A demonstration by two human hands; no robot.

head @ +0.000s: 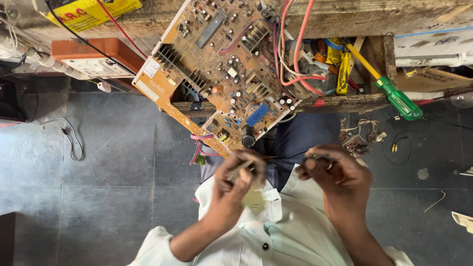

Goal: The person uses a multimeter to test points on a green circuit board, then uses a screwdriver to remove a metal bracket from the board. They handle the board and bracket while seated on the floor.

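Observation:
A large tan circuit board (221,69) with many capacitors, a blue part and pink wires leans over the edge of a wooden bench (345,17). Below it, over my lap, my left hand (235,184) is closed on a thin probe-like tool and a small pale part. My right hand (335,175) pinches the other end of a thin dark wire or probe, with a ring on one finger. Both hands are blurred, a little apart, just under the board's lower edge.
A green-handled screwdriver (396,98) and yellow pliers (343,71) lie in an open bench tray. An orange and white socket box (96,58) and a yellow box (91,12) sit at upper left. Loose wires and small parts (362,138) lie on the dark tiled floor.

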